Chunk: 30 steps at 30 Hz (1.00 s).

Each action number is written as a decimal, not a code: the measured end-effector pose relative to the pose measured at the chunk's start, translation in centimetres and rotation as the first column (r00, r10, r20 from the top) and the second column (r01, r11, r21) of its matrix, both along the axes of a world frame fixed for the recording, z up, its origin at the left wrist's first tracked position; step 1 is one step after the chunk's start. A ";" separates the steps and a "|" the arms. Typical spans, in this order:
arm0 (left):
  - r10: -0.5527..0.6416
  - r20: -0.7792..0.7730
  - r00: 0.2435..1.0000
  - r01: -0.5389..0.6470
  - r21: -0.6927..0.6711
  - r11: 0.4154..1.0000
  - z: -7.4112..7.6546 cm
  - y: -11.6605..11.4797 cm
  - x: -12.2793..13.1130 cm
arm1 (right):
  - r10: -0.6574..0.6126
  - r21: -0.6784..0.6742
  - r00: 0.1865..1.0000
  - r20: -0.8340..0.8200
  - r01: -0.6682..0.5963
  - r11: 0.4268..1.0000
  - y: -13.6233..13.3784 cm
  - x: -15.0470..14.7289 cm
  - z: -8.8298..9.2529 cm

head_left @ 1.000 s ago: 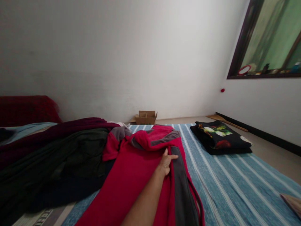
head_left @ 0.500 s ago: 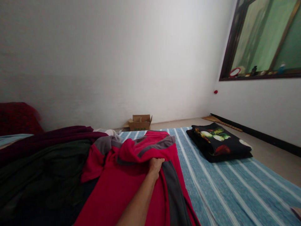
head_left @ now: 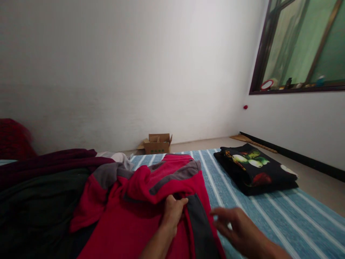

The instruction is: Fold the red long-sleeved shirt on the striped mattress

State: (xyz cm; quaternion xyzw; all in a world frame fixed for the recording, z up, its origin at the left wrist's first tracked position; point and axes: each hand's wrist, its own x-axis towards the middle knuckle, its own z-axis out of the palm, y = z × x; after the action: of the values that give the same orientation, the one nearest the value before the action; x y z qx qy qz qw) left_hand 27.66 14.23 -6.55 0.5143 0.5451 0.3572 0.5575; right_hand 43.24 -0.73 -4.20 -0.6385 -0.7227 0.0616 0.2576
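Note:
A red fleece jacket [head_left: 134, 223] with grey panels lies spread in front of me, its upper part bunched and folded over. My left hand [head_left: 172, 210] is closed on the cloth at the middle, beside a dark grey side panel; the fingertips are partly hidden by the fold. From the lower right comes my right hand [head_left: 233, 225], fingers curved and apart with a gap to the thumb, holding nothing. Its fingertips are close to the jacket's right edge; whether they touch it I cannot tell.
Dark green clothing [head_left: 43, 205] and a maroon garment [head_left: 59, 158] are heaped at left. A folded black cloth with a fruit print [head_left: 258, 169] lies on the blue striped bedsheet [head_left: 277, 219]. Beyond the bed stand a cardboard box [head_left: 157, 146] and a white wall [head_left: 134, 72].
My right hand has come into view from the lower right, reaching toward the jacket's edge. My left hand keeps its hold on the jacket. The view has shifted slightly.

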 end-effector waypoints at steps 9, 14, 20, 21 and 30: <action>-0.146 -0.729 0.669 0.631 0.453 0.630 0.0 -5.5 1.5 | -0.383 -0.389 0.848 -0.367 0.234 0.891 20.9 7.3 0.5; -0.359 -0.696 0.622 0.690 0.269 0.672 -2.6 -4.6 1.9 | -0.396 -0.533 0.883 -0.252 0.215 0.819 24.0 7.8 -0.7; -0.397 -0.674 0.623 0.701 0.256 0.666 -3.4 -4.7 1.7 | -0.369 -0.547 0.915 -0.160 0.230 0.805 25.4 8.1 -1.4; -0.398 -0.674 0.622 0.702 0.256 0.665 -3.4 -4.8 1.8 | -0.362 -0.549 0.921 -0.145 0.230 0.804 25.6 8.1 -1.4; -0.283 -0.808 0.517 0.765 0.288 0.576 -3.8 -5.3 1.4 | -0.285 -0.605 0.956 -0.065 0.190 0.774 28.1 9.0 -1.2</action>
State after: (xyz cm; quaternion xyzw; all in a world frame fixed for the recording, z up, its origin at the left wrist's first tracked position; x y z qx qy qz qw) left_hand 29.10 8.98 -10.34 0.9061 0.3620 0.0958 0.1966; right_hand 52.21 27.33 -5.39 -0.7662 -0.5585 0.2996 0.1060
